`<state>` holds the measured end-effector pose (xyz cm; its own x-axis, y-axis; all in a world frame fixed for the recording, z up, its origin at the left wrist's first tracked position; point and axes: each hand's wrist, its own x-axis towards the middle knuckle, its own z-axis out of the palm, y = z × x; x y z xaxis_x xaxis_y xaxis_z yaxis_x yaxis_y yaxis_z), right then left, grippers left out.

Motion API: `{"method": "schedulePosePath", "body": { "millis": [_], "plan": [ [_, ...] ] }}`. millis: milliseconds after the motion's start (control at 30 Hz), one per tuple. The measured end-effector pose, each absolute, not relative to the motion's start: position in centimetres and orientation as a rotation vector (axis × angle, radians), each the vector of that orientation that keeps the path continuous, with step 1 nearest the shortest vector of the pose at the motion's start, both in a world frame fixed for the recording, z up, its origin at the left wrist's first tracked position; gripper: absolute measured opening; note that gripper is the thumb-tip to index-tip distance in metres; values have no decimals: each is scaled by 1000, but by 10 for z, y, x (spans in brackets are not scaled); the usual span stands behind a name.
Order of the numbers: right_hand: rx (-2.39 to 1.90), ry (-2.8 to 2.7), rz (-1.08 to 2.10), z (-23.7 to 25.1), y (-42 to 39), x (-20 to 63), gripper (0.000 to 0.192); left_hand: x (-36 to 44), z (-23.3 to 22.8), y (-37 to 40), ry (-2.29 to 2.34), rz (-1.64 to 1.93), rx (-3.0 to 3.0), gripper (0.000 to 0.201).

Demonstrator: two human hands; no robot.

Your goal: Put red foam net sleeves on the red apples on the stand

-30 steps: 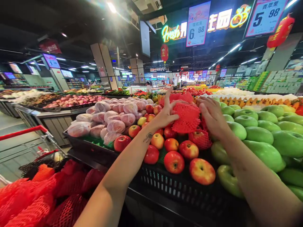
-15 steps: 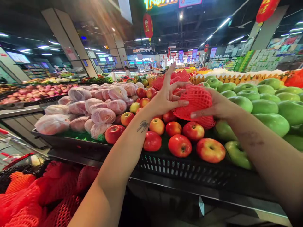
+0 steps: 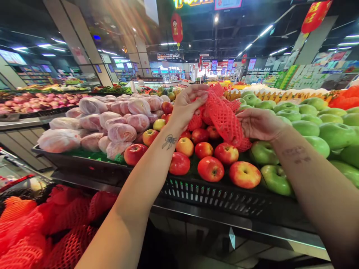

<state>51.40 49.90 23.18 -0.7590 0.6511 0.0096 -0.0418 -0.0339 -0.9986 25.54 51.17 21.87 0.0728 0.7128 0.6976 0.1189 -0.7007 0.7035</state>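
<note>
My left hand [image 3: 189, 102] is closed, thumb and fingers pinching the upper end of a red foam fruit net [image 3: 226, 121]. The net hangs down to the right over the apples, its mesh stretched long. My right hand [image 3: 260, 123] is beside the net's right edge, fingers loosely curved and apart, the fingertips at or just against the mesh. Below both hands, red and yellow apples [image 3: 211, 169] lie in a black slatted crate [image 3: 213, 198]. More red netting lies behind the left fingers; what is in it, if anything, is hidden.
Green apples [image 3: 308, 127] are piled on the right. Pale pink fruit in clear wrap [image 3: 122, 134] is heaped on the left. At lower left, a black basket [image 3: 14, 196] holds several red foam nets [image 3: 70, 213]. Onions [image 3: 42, 102] lie farther back, and red lanterns [image 3: 176, 28] hang overhead.
My right hand has loosened and drawn back a little to the right from the net. The left fingers, spread before, have closed on the net. The net has gone from bunched to hanging long.
</note>
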Motion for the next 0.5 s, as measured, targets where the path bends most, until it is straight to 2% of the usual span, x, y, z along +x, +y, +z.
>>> {"method": "schedulePosePath", "body": {
  "millis": [33,100,167,233,300,333,433,500],
  "plan": [
    [-659,-1784,1868,230,499,514,10,257,217,512,822,1641,1933,30],
    [-619,-1875,1851,228,496,513,26,257,215,511,829,1458,2084,30],
    [-600,-1888,1746,226,491,508,41,255,214,506,884,1080,2246,27],
    [-654,-1822,1585,224,489,502,47,252,214,500,970,615,2343,29],
    [-728,-1769,1424,220,492,496,50,250,214,494,1015,285,2400,21],
    [-752,-1756,1348,218,496,494,52,251,214,490,1026,185,2438,25],
    [-769,-1737,1149,211,512,493,53,263,213,482,1175,-34,2564,70],
    [-747,-1727,1040,207,523,496,52,272,211,478,1342,-169,2609,89]
  ]
}}
